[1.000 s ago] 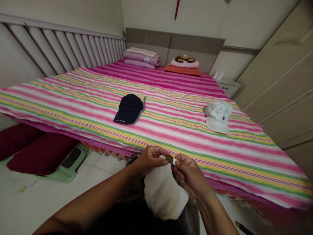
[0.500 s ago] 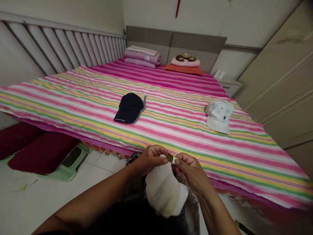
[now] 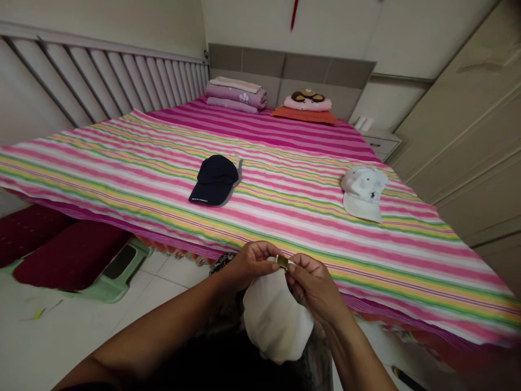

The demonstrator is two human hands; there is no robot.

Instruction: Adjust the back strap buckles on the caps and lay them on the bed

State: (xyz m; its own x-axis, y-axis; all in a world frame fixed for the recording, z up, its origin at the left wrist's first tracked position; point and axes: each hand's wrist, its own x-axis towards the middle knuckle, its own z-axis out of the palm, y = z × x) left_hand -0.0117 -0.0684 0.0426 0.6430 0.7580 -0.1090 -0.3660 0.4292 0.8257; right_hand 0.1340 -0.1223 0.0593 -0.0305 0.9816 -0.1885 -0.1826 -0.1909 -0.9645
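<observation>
Both my hands hold a white cap (image 3: pixel 274 320) in front of me, below the near edge of the bed (image 3: pixel 122 163). My left hand (image 3: pixel 250 266) pinches the cap's back strap at a small brass buckle (image 3: pixel 282 262). My right hand (image 3: pixel 313 285) pinches the strap from the other side, fingertips touching the buckle. A dark navy cap (image 3: pixel 215 180) lies on the striped sheet at the middle. A second white cap (image 3: pixel 363 191) lies to the right on the sheet.
Folded purple bedding (image 3: pixel 236 95) and a pillow stack with a bear face (image 3: pixel 307 107) sit at the headboard. A railing (image 3: pixel 101 76) runs along the bed's left side. Dark red cushions on a green stool (image 3: pixel 73 258) stand on the floor, left. Wardrobe doors (image 3: pixel 468 130) close the right.
My right hand's fingers have slid a little left along the strap and now sit against the buckle. The caps on the bed have not moved.
</observation>
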